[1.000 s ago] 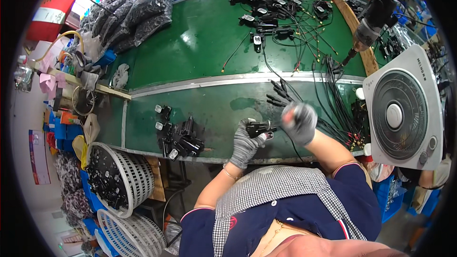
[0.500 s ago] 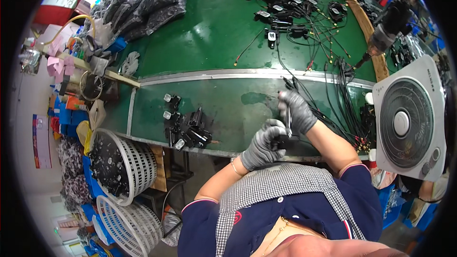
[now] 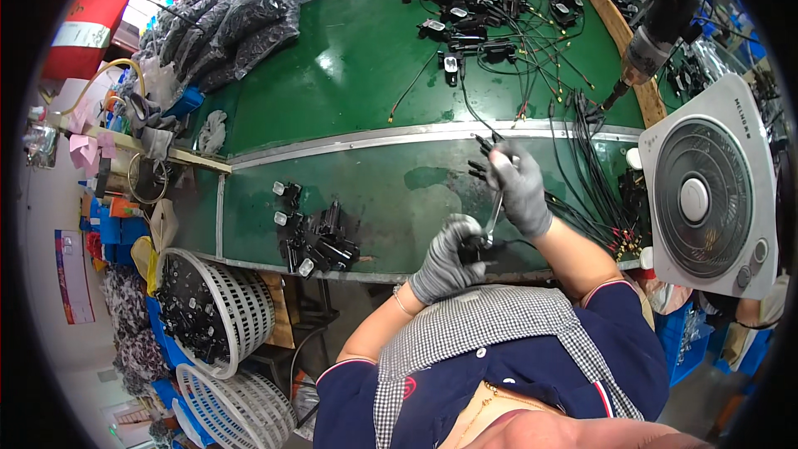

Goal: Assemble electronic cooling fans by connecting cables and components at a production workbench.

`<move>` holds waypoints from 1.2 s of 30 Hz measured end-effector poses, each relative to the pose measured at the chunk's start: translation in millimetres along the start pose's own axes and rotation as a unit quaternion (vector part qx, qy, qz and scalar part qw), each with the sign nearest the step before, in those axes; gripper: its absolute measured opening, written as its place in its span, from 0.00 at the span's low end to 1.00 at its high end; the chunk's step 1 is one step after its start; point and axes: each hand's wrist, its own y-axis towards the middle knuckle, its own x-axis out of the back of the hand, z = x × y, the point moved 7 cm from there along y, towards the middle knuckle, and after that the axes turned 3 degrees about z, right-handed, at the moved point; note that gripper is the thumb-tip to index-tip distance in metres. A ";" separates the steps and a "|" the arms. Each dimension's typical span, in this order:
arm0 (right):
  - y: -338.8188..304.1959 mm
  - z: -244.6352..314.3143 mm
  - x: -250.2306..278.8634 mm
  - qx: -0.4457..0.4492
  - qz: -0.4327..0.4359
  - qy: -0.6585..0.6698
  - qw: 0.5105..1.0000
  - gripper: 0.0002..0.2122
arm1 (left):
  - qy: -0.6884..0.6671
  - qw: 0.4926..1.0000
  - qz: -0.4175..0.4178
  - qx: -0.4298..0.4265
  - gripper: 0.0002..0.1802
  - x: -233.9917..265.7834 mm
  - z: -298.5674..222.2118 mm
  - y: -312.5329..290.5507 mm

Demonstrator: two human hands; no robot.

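My left hand (image 3: 447,263), in a grey striped glove, is closed around a small black part (image 3: 473,249) near the table's front edge. A black cable seems to run from this part toward the right. My gloved right hand (image 3: 524,193) grips a slim silver wrench (image 3: 495,213), whose lower end meets the black part. Just beyond the right fingers lie dark cable ends (image 3: 482,155). To the left, a small pile of black parts with clear tips (image 3: 320,233) rests on the green table (image 3: 382,191).
A grey box fan (image 3: 698,191) stands at the right, below a hanging power screwdriver (image 3: 648,50). Black cables (image 3: 594,175) lie beside it. Many black assemblies (image 3: 465,12) cover the far table. White baskets (image 3: 249,308) stand at lower left; filled bags (image 3: 258,25) sit at back left.
My hands have moved a little apart, and the wrench now shows more plainly between them, tilted against the black part. The whole view has shifted slightly.
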 end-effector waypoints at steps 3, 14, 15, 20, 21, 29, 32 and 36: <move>-15.6 -84.7 -18.5 -0.352 0.099 0.174 0.914 0.08 | -0.018 0.997 0.047 -0.056 0.29 -8.1 -25.5 14.3; -71.4 57.6 -29.8 0.586 0.185 -0.323 0.720 0.04 | -0.216 0.918 -0.097 0.317 0.24 -1.7 32.3 3.7; -63.9 52.1 -24.5 0.544 0.147 -0.330 0.758 0.04 | -0.176 0.924 -0.075 0.330 0.24 -2.1 33.6 4.8; 1.3 -22.4 12.0 -0.100 0.017 0.124 0.987 0.08 | -0.130 0.987 0.091 0.018 0.26 -17.7 -8.4 22.8; 3.3 -61.5 15.7 -0.215 0.084 0.179 0.957 0.10 | -0.026 0.992 0.122 -0.024 0.27 -19.6 -17.6 33.0; 21.8 -17.5 128.0 0.040 -0.189 0.242 0.951 0.07 | -0.316 0.941 -0.098 0.063 0.46 17.6 37.1 103.7; 11.6 -23.5 119.6 -0.012 -0.146 0.245 0.958 0.09 | 0.080 0.986 -0.138 0.037 0.41 56.3 -0.1 97.9; 0.8 -49.6 157.9 -0.070 -0.211 0.276 0.935 0.08 | 0.496 0.852 -0.145 0.088 0.19 114.0 -20.2 31.8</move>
